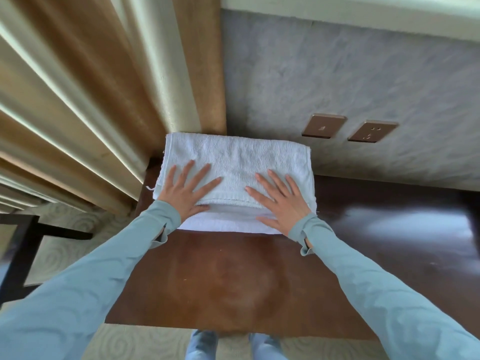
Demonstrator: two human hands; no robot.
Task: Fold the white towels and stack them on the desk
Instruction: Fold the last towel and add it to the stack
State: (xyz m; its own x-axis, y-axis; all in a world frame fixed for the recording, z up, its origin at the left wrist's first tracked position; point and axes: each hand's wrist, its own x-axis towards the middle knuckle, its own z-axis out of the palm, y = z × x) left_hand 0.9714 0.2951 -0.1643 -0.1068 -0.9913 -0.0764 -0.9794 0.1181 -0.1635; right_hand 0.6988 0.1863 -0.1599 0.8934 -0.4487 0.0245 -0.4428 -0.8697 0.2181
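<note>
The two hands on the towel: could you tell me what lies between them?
Head view: only bare white towel lies between the left hand and right hand.

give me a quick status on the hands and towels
Left hand and right hand open, flat on folded white towels. Stack at desk far edge. Nothing in the way.

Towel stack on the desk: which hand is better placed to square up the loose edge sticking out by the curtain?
Left. The left hand lies flat on the towel stack nearest that curtain-side edge; the right hand presses the far half and would have to cross over.
</note>
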